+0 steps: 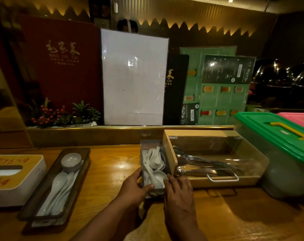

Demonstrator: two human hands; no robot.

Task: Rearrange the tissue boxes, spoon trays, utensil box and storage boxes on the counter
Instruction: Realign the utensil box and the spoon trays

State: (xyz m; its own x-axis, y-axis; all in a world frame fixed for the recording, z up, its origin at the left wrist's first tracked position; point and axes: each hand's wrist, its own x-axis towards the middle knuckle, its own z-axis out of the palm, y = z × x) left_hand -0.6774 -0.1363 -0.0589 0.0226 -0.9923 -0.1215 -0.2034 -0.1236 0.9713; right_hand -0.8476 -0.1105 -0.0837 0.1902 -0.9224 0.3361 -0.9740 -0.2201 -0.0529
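Wooden counter [113,164] — both hands, left hand [135,186] and right hand [179,192], grip a spoon tray [153,169] of white spoons.

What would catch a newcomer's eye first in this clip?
Both hands, the left hand and right hand, clasp the near end of a narrow spoon tray at centre, beside the clear-lidded utensil box. Behind, a bright white board stands upright.

We see white spoons [153,162] in a dark tray [148,143] on the brown, wood-grained counter [113,164]. Beside it, the box [286,169] has a green lid [262,124] with a yellow handle [286,129], and the tissue box [34,174] is white with red writing.
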